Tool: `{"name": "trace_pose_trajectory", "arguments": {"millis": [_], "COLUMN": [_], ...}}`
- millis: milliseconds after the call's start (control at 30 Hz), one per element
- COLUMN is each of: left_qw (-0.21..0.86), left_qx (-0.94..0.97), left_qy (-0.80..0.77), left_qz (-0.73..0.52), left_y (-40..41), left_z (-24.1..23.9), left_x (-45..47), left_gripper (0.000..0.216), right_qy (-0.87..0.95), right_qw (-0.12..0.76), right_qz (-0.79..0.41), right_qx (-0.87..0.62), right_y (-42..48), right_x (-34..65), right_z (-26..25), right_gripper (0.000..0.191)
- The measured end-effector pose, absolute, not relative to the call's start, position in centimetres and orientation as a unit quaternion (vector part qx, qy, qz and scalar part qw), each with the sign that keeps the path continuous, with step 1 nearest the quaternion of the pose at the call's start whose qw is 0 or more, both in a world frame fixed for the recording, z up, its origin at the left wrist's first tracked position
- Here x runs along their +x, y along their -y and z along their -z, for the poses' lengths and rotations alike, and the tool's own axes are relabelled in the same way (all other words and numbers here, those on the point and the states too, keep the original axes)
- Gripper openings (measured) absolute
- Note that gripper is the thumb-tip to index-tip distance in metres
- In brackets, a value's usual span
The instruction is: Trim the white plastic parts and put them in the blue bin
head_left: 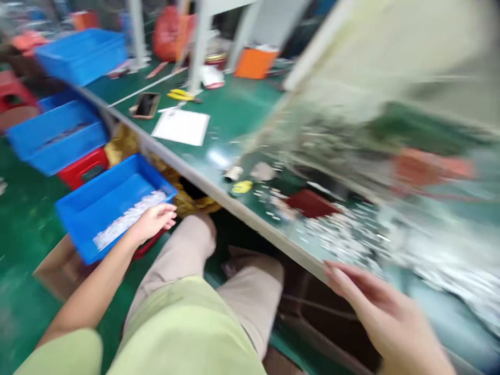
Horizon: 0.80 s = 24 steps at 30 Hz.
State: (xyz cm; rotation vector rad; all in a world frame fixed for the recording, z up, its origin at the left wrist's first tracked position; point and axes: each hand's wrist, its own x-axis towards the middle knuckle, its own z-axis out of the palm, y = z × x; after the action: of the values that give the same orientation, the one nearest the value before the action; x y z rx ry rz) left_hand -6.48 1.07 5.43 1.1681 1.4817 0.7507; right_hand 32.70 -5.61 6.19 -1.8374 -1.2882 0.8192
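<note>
My left hand point(155, 223) hovers by the right edge of a blue bin point(105, 203), its fingers loosely bent and apart, with nothing visible in them. In that bin lies a row of whitish, see-through small pieces point(127, 221). My right hand point(380, 307) is over the front edge of the green-topped workbench point(238, 112), blurred by motion. Its thumb and fingers stretch forward, and nothing shows between them. Closest to it is a scatter of small silvery pieces point(347, 232) on the bench, with a dark red flat block point(312, 203) beyond.
On the bench are a white sheet point(183, 127), a phone point(146, 105), yellow-handled pliers point(180, 95), a yellow piece point(242, 186) and an orange box point(255, 63). More blue bins point(57, 135) stand left. A red stool point(86, 166) is behind the near bin.
</note>
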Motion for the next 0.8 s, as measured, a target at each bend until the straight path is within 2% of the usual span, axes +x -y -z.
{"name": "trace_pose_trajectory", "arguments": {"millis": [67,233,333,467,567,800], "left_qw": [0.549,0.593,0.588,0.575,0.572,0.568], "left_qx": [0.524,0.596,0.621,0.632,0.632,0.636], "left_qy": [-0.591,-0.527,-0.513,-0.516,-0.521,-0.522], "left_qz": [-0.274,-0.125,-0.075,-0.053,-0.04,-0.012], "left_y": [-1.9,-2.6,-2.7,-3.4,-4.0,-4.2], "left_z": [-5.2,-4.5,-5.0,-5.7,-5.8,-6.1], "left_x": [-3.5,3.3,5.6,6.8,7.7,10.6], "left_gripper": [0.044,0.044,0.042,0.042,0.044,0.046], "right_qy": [0.467,0.364,0.324,0.327,0.426,0.506], "right_qw": [0.389,0.476,0.492,0.437,0.381,0.241], "right_qz": [-0.273,-0.09,-0.044,-0.019,-0.01,-0.103], "right_qx": [-0.745,-0.796,-0.807,-0.838,-0.821,-0.822], "right_y": [5.7,5.1,4.4,1.6,-2.0,-8.9], "right_x": [35.3,44.9,51.1,56.9,58.4,57.0], "right_z": [-5.8,-4.5,-3.6,-2.9,-2.6,-0.9], "right_gripper": [0.038,0.039,0.041,0.042,0.039,0.038]}}
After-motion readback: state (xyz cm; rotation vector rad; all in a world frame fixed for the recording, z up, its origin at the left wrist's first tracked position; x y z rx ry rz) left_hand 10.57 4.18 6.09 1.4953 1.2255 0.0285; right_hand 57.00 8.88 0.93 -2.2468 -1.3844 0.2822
